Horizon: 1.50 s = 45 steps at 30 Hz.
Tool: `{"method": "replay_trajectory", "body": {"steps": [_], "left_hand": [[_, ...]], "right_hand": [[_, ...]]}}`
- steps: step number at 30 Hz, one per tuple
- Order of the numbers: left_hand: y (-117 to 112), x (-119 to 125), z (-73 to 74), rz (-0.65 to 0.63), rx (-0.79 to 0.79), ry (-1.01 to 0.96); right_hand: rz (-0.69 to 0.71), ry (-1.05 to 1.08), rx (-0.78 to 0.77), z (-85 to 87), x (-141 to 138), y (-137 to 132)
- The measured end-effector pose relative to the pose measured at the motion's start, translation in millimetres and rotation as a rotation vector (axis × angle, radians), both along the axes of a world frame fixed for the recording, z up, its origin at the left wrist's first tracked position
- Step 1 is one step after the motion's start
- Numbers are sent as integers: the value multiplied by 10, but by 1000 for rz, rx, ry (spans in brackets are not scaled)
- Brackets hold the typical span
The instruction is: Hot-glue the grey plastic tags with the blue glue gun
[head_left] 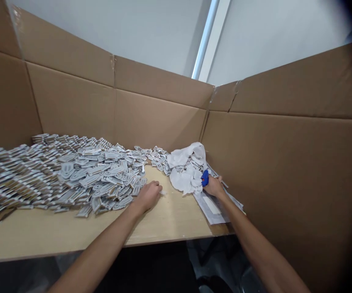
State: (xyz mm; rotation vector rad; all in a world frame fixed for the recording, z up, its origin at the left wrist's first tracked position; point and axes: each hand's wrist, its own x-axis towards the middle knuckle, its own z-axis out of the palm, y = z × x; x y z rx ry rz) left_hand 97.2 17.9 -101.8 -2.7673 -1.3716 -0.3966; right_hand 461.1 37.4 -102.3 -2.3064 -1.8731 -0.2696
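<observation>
A large heap of small grey flat parts point(72, 171) covers the left and middle of a light wooden table point(170, 221). My left hand point(149, 194) rests at the heap's right edge, fingers curled, with a small white piece at the fingertips. My right hand point(214, 186) is closed on a small blue object point(205, 178) beside a crumpled white cloth point(186, 171). Under that hand lie flat clear plastic sheets point(212, 207).
Tall brown cardboard walls point(151, 118) enclose the table on the left, back and right. The right wall point(285, 171) stands close to my right arm. Bare tabletop shows in front of the heap. The table's front edge runs below my forearms, dark floor beneath.
</observation>
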Motion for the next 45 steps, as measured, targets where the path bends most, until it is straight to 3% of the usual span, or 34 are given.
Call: {"method": "replay_trajectory", "body": {"steps": [11,16,20,25,29,32,36,40,45], "left_hand": [[57,-21,-94,2,8,-37],[89,-43,-116,23,-4,-52],[137,-47,-148,47,-23,-73],[152,-50,-162,59,-32,-126],[162,-60,-165,66,-31,-188],[171,-73,-180,26,-45,-229],[144,-71,-205,-96,-83,-273],[68,-67,-184,-173,-116,-314],[11,-119,-111,-244,-180,-359]], "right_hand": [[-132,4,7,4,-115,-7],[-146,29,42,106,-214,-48],[-221,88,94,349,-191,-55],[-298,180,203,782,-44,-225],[-255,251,352,1076,1,-470],[-181,328,447,1180,-70,-589],[39,491,440,1033,-387,-550],[263,640,322,597,-894,-384],[426,771,183,129,-1382,-223]]}}
